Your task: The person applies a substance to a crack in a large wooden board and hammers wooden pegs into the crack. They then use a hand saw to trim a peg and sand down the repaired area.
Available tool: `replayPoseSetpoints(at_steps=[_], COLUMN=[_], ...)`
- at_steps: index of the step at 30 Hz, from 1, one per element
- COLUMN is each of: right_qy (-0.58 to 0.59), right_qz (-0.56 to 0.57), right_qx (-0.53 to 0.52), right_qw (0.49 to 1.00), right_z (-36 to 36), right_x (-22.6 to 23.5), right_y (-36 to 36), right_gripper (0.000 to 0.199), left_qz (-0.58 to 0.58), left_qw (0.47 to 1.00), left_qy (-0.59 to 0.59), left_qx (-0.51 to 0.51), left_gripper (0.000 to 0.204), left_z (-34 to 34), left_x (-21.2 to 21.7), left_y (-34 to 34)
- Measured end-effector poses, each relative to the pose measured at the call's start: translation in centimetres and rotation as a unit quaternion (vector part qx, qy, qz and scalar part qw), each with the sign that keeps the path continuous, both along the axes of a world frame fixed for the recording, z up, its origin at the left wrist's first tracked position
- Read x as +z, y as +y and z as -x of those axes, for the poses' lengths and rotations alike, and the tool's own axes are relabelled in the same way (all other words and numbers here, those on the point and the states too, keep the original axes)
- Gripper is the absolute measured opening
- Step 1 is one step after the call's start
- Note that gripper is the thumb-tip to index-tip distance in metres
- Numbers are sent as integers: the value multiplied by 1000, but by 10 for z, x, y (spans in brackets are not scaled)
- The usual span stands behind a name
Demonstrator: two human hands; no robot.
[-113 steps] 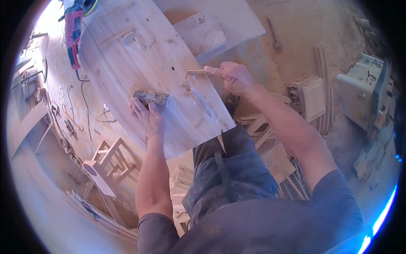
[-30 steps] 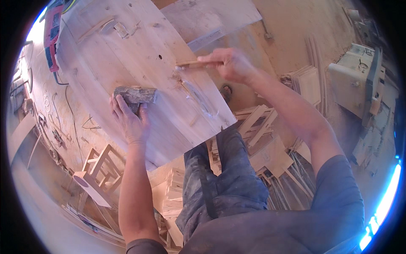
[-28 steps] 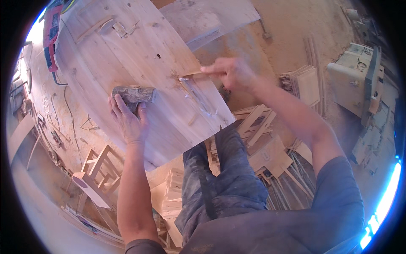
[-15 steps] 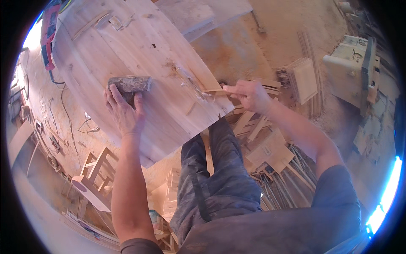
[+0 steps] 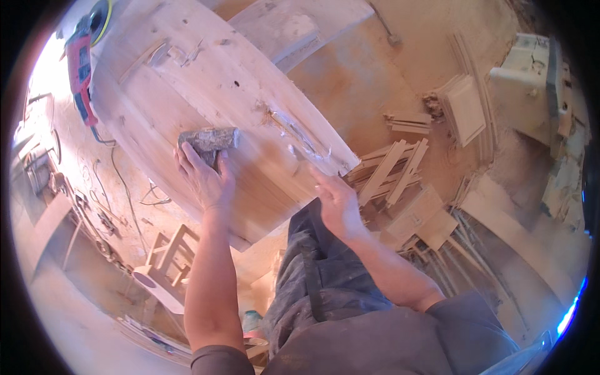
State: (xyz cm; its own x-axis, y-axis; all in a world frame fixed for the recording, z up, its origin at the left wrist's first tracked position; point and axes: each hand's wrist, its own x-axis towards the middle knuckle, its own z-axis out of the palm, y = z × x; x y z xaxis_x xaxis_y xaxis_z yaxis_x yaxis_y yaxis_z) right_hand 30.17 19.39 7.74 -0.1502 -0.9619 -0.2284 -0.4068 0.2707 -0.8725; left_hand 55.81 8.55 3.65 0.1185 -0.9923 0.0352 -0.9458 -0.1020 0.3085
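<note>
A wide pale wooden panel (image 5: 262,206) with knots and a curved edge lies in front of me. My left hand (image 5: 212,181) rests over it with fingers wrapped round a rough grey block (image 5: 209,139). Close to the panel's near right corner is my right hand (image 5: 337,200), its fingers pinched on a thin wooden stick. Motion smears the stick, leaving only a pale blur ahead of the fingertips. Just beyond it, a shiny wet-looking streak (image 5: 294,128) runs along a crack in the wood. Loose pale flakes and a clear scrap (image 5: 164,56) lie farther up the panel.
A red and black angle grinder (image 5: 81,75) lies at the panel's far left edge, its cord hanging down. Wood offcuts (image 5: 394,172) and stacked boards (image 5: 465,109) cover floor to the right, near a pale machine (image 5: 528,87). A small wooden frame (image 5: 172,256) stands lower left.
My right hand has moved left and nearer to me, from beyond the panel's corner to over its near edge. My left hand stays on the grey block. The whole view has shifted slightly.
</note>
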Motion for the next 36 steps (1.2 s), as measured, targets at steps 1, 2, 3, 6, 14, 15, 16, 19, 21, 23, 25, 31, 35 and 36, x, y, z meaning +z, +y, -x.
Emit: replayPoseSetpoints(at_steps=[1,2,3,6,14,15,16,19,21,23,25,31,35,36], right_qy=[-9,-19,-24,-4,42,45,51,70,80,106,147,97,51,53], right_qz=[-24,-49,-68,-8,-68,-82,-80,-126,-228,-201,-147,-110,-183,-145], right_qx=[-21,-41,-59,-95,-121,-125,-134,-161,-175,-222,-257,-252,-271,-293], right_qw=[999,998,996,995,989,988,986,976,954,948,944,957,944,944], right_z=[-12,-23,-31,-47,-54,-54,-52,-49,-50,-59,-64,-95,-100,-95], right_x=[-1,-3,-5,-18,-7,-9,-10,-4,9,11,10,11,2,-11], right_y=[-3,-9,-17,-35,-28,-20,-12,4,15,26,34,-5,-16,1], right_gripper=[50,50,50,50,54,55,54,50,41,42,42,42,41,40], left_qz=[-8,-16,-26,-37,-46,-56,-65,-63,-58,-59,-55,-66,-58,-61], left_qw=[1000,1000,1000,999,999,998,998,998,998,998,998,997,998,998], left_qy=[2,3,-4,-23,-14,-10,-7,-7,-8,-6,-1,5,4,7], left_qx=[2,4,-4,-12,-17,-10,-3,-11,-19,-17,-25,-26,-30,-28], left_gripper=[87,88,88,90,88,88,88,87,86,86,86,87,86,86], left_z=[2,2,2,2,-5,-4,-1,-2,-3,-4,-5,0,-2,-1], left_x=[1,3,3,4,2,2,5,5,5,8,7,10,8,9], left_y=[2,3,5,4,2,2,0,2,2,2,2,3,5,5])
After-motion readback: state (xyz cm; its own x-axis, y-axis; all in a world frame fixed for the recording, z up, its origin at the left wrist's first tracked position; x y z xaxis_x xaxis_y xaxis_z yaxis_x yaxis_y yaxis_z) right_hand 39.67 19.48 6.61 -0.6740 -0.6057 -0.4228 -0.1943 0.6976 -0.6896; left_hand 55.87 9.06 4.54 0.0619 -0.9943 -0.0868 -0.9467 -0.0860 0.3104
